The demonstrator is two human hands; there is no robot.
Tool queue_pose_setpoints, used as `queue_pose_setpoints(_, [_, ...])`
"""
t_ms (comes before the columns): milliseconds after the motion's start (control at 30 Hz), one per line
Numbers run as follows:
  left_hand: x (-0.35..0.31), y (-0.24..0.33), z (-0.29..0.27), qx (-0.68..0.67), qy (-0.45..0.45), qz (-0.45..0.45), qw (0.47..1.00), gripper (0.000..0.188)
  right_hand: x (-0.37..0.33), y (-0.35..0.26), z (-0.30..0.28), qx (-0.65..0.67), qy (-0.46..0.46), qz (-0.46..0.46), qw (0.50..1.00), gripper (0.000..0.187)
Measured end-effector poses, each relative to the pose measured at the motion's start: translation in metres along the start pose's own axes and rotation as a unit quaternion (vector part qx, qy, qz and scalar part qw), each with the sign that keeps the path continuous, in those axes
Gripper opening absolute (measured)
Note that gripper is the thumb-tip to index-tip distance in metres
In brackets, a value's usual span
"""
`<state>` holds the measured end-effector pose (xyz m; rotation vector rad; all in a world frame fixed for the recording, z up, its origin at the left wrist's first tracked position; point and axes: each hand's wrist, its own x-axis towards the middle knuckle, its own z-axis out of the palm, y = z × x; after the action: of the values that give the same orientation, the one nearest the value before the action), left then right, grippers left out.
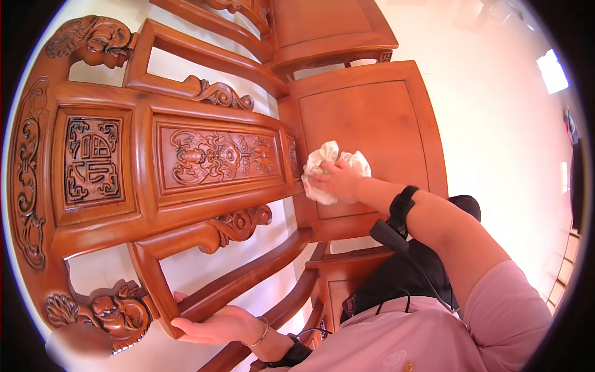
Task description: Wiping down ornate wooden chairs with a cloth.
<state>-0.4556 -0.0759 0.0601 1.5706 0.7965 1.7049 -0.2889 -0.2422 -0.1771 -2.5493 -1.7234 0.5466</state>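
Currently the right hand (pixel 338 181) presses a crumpled white cloth (pixel 331 167) onto the carved wooden chair's seat (pixel 365 124), fingers curled over it, mid-wipe. The left hand (pixel 214 323) grips the armrest rail (pixel 248 279), steadying. Next likely calls for sweeping toward unwiped seat areas.

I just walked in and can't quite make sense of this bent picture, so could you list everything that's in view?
Carved reddish-brown wooden armchair: one, fills the left and centre, its seat at centre right.
Second reddish-brown wooden chair: one, partly seen at the top.
Crumpled white cloth: one, on the seat under the right hand.
Pale floor: pinkish white, right side.
Bright window: one, far right.
Pink shirt: one, bottom right.
Black wrist straps: one on each wrist.
Thin bangle: one, left wrist.
Left hand: grips the chair's armrest rail, bottom.
Right hand: presses the cloth on the seat.
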Motion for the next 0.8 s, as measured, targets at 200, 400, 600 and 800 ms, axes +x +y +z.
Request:
queue_pose_setpoints(200, [0.003,0.008,0.003,-0.048,0.007,-0.022,0.999,0.035,-0.052,-0.051,0.004,0.074,-0.079,-0.083,0.991,0.078])
queue_pose_setpoints(400, [0.000,0.009,0.002,-0.074,-0.016,-0.024,0.997,0.031,-0.098,-0.049,0.024,0.098,-0.133,-0.056,0.985,0.076])
queue_pose_setpoints(600, [0.000,0.006,-0.002,-0.049,-0.019,-0.041,0.998,0.030,-0.150,-0.028,0.028,0.116,-0.145,0.036,0.982,0.076])
queue_pose_setpoints(800, [0.001,0.002,0.002,-0.062,-0.037,-0.028,0.997,0.030,-0.202,0.003,0.015,0.421,0.174,0.158,0.876,0.043])
